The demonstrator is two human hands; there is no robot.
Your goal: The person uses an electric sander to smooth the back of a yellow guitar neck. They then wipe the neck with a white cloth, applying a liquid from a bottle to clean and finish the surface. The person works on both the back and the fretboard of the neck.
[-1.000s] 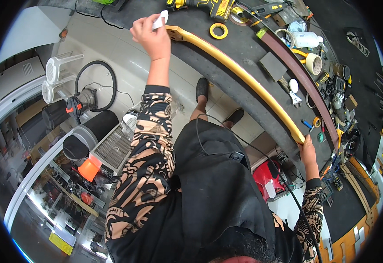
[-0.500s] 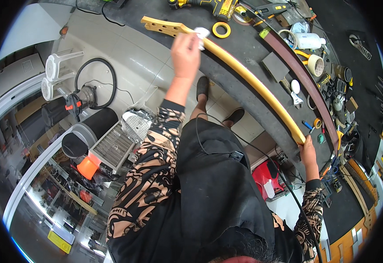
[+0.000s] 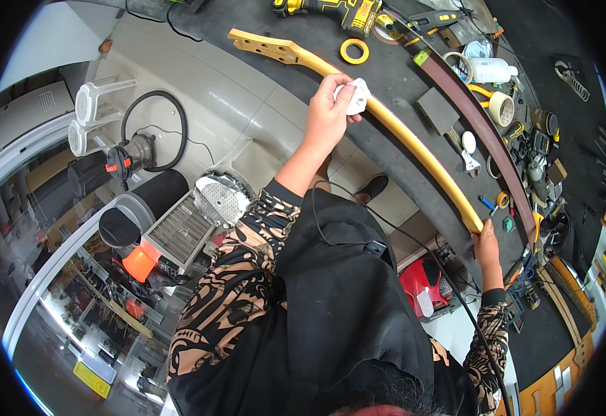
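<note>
A pale yellow wooden guitar neck (image 3: pixel 417 147) spans the near edge of the bench, its headstock (image 3: pixel 265 46) with several holes at the far left. My left hand (image 3: pixel 325 116) is closed on a crumpled white cloth or paper wipe (image 3: pixel 360 98), pressed against the back of the neck below the headstock. At the other end, my right hand (image 3: pixel 487 251) grips the neck's heel, with the thumb on top. Part of the neck is hidden behind the left hand and the wipe.
On the dark bench (image 3: pixel 393 76) lie a yellow-black power tool (image 3: pixel 348 14), a yellow tape roll (image 3: pixel 354 50), a long brown bar (image 3: pixel 480 125), a dark block (image 3: pixel 437 107) and a white bottle (image 3: pixel 491 70). A black cable (image 3: pixel 448 277) hangs across my right side.
My left hand and the wipe have slid along the neck, away from the headstock toward the middle. The right hand keeps its hold on the heel, nearly unmoved.
</note>
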